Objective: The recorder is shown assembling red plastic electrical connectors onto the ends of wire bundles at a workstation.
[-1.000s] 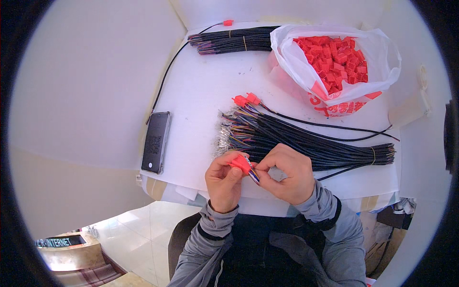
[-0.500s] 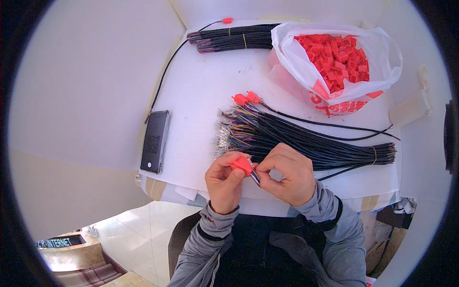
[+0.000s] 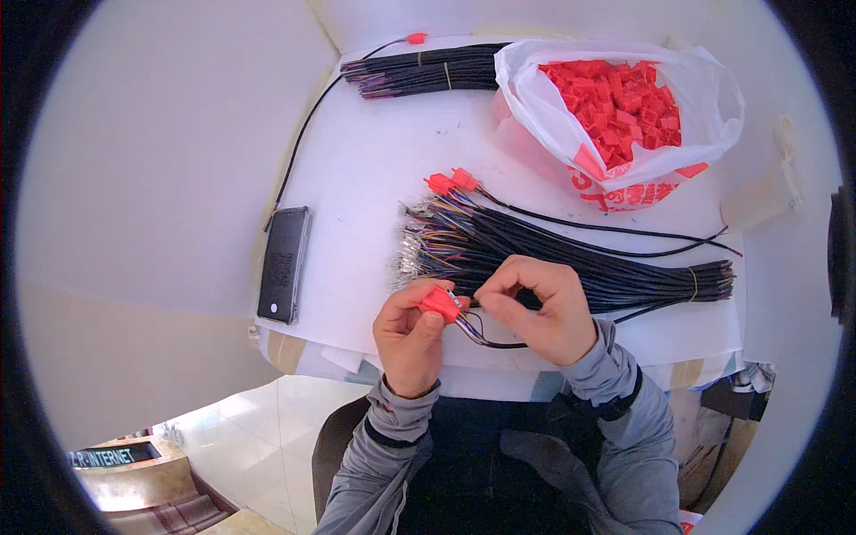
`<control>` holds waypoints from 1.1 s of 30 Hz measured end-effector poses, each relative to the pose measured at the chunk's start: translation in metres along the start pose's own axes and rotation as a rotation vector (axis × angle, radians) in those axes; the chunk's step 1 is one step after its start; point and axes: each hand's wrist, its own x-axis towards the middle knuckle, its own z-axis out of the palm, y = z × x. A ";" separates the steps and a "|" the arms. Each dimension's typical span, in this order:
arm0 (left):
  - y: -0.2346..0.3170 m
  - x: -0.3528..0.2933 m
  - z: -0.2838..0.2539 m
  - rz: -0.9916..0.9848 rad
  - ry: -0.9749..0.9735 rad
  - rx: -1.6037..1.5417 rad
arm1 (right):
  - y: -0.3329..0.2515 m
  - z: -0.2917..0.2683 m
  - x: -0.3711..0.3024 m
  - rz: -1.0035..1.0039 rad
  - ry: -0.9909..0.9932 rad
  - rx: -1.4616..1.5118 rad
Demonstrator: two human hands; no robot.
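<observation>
The left hand [image 3: 407, 348] pinches a red plug [image 3: 439, 304] between thumb and fingers, just left of the right hand [image 3: 546, 308]. The right hand is curled, thumb and forefinger near each other and apart from the plug; whether a fine wire sits between them I cannot tell.

The plug looks like light, hard plastic, smooth enough to twist in a loose pinch, so its broad sides seem the best place to hold it. The thin coloured wires [image 3: 465, 330] leaving it toward the right hand look soft and easily bent, and are probably best held close to their tips. The black cable [image 3: 506, 345] they run into, passing under the right hand, seems springier and could tug on the plug.

Just beyond the hands, a bundle of black cables [image 3: 580, 254] lies on the table [image 3: 374, 178]; its bare metal ends look fragile. Farther out stands a bag [image 3: 535, 98] of red plugs.
</observation>
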 end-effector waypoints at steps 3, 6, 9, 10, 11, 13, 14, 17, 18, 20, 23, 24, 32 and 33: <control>-0.002 0.000 -0.001 0.036 -0.018 0.024 | -0.002 0.005 0.000 0.062 -0.032 0.029; -0.002 0.001 -0.001 0.057 -0.051 0.068 | -0.002 0.009 0.000 0.109 -0.041 0.058; -0.001 0.001 0.002 0.046 -0.054 0.072 | -0.002 0.006 -0.001 0.177 -0.075 0.106; -0.001 0.000 0.003 0.038 -0.050 0.066 | -0.002 0.006 -0.001 0.208 -0.089 0.115; -0.001 0.000 0.002 0.043 -0.057 0.067 | -0.002 0.005 -0.001 0.238 -0.103 0.122; -0.001 0.001 0.002 0.053 -0.072 0.068 | -0.001 0.005 -0.001 0.273 -0.093 0.187; -0.001 0.001 0.001 0.057 -0.065 0.066 | 0.000 0.005 -0.002 0.290 -0.088 0.221; -0.002 0.000 -0.001 0.054 -0.044 0.044 | 0.008 0.007 -0.005 0.220 -0.014 0.273; -0.001 0.000 -0.001 0.044 -0.037 0.025 | 0.007 0.007 -0.005 0.198 0.008 0.242; -0.001 0.000 -0.002 0.035 -0.029 0.001 | 0.003 0.007 -0.006 0.155 0.051 0.181; -0.001 0.000 -0.003 0.034 -0.035 -0.020 | -0.005 0.007 -0.006 0.098 0.070 0.045; -0.001 0.001 -0.003 0.031 -0.041 -0.030 | -0.009 0.006 -0.006 0.069 0.062 -0.010; 0.000 0.001 0.000 0.017 0.003 0.027 | -0.014 0.003 -0.007 -0.092 0.014 -0.170; 0.000 0.001 0.000 0.013 0.002 0.026 | -0.013 0.003 -0.007 -0.089 0.018 -0.163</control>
